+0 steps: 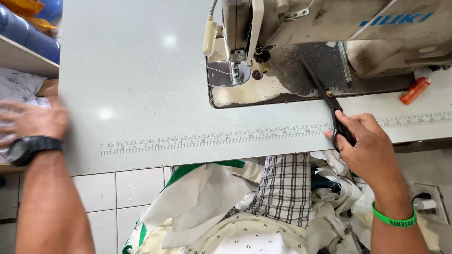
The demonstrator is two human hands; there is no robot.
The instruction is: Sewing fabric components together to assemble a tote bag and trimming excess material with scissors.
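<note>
My right hand [369, 148] grips the handles of black scissors [325, 96] at the front edge of the grey sewing table [141, 84]; the blades lie pointing up toward the base of the sewing machine [329, 23]. My left hand [33, 120], blurred and wearing a black watch, reaches past the table's left edge onto pale folded cloth [19, 87] on a side shelf. Whether it grips the cloth is unclear.
A ruler strip [212, 138] runs along the table's front edge. An orange lighter [415, 90] lies at the right beside the machine. A pile of white, green and checked fabric [263, 207] sits below the table on my lap. White floor tiles show at lower left.
</note>
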